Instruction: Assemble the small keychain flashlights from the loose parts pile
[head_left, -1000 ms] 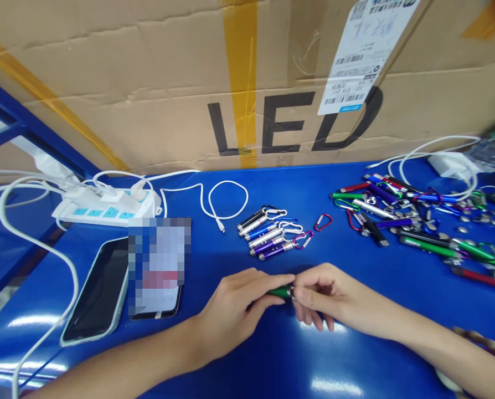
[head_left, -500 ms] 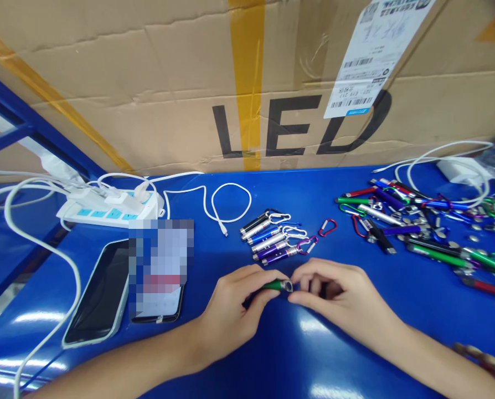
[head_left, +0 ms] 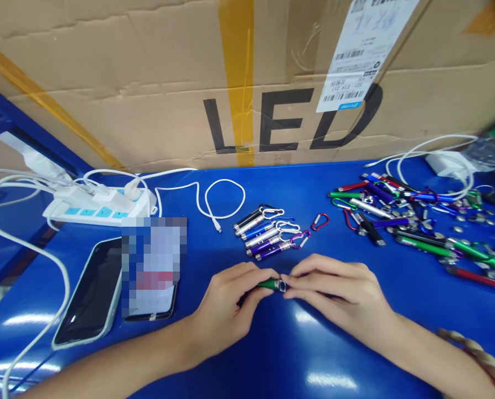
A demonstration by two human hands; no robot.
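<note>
Between the thumb and forefinger of my left hand is a small green keychain flashlight, its silver end facing right. My right hand has thumb and fingers pinched together right at that silver end. Whatever is between those fingertips is too small or hidden to make out. Just beyond my hands, several finished-looking mini flashlights in black, silver, blue and purple lie in a row, with carabiner clips on their right ends. A loose red carabiner lies to the right of the row.
At right lies a pile of coloured flashlight tubes with scattered button cells. Two phones, one a dark phone, sit at left near a white power strip and cables. A large cardboard box walls off the back.
My right fingers have closed into a pinch and moved against the flashlight's silver end. The whole view has shifted slightly, so things appear further left.
</note>
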